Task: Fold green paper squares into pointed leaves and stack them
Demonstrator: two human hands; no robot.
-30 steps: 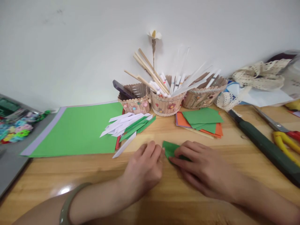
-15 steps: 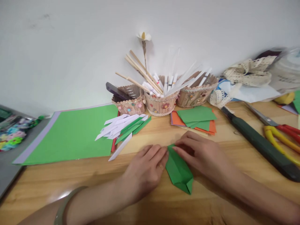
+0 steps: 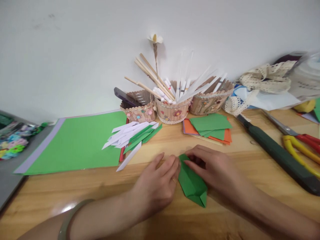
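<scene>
A folded piece of green paper [image 3: 191, 181] lies slantwise on the wooden table between my two hands. Its near end comes to a folded point, and creases run along its length. My left hand [image 3: 160, 180], with a ring on one finger, presses its curled fingertips against the paper's upper left edge. From the other side my right hand [image 3: 210, 166] pinches the upper right edge between thumb and fingers. Part of the paper's top end is hidden by my fingers.
Folded white and green paper strips [image 3: 132, 135] lie beside large green sheets [image 3: 80, 143] on the left. Decorated baskets [image 3: 172, 111] with sticks and pens stand against the wall. Small green and orange papers [image 3: 212, 125] lie ahead; a dark green-handled tool [image 3: 277, 150] and scissors [image 3: 295, 136] are at right.
Both hands keep hold of the green paper. The fingers of my right hand have come slightly lower, and one finger of my left hand has lifted a little. The view has shifted slightly.
</scene>
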